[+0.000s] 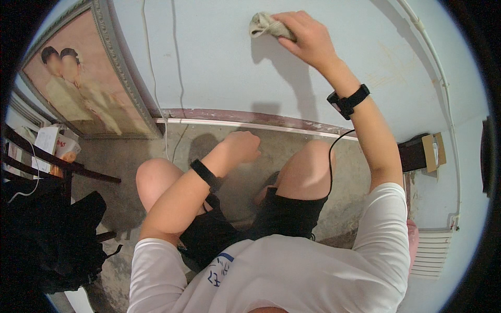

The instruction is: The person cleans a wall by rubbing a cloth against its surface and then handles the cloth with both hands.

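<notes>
My right hand (307,37) is raised at the top and grips a bunched, pale grey-green cloth (270,26) close to the white wall (219,62). Whether the cloth touches the wall cannot be told. Faint orange-brown marks (391,64) show on the wall to the right of my right wrist. My left hand (241,148) hangs over the concrete floor between my knees, its fingers curled in. Nothing shows in it, though its palm is hidden. A black band circles each wrist.
A large framed picture (78,86) leans at the left beside hanging white cables (150,58). Below it are a dark wooden chair (51,156) and black fabric (51,234). An open cardboard box (433,152) stands at the right, near a white pipe (446,86). A black cable (331,168) passes my right knee.
</notes>
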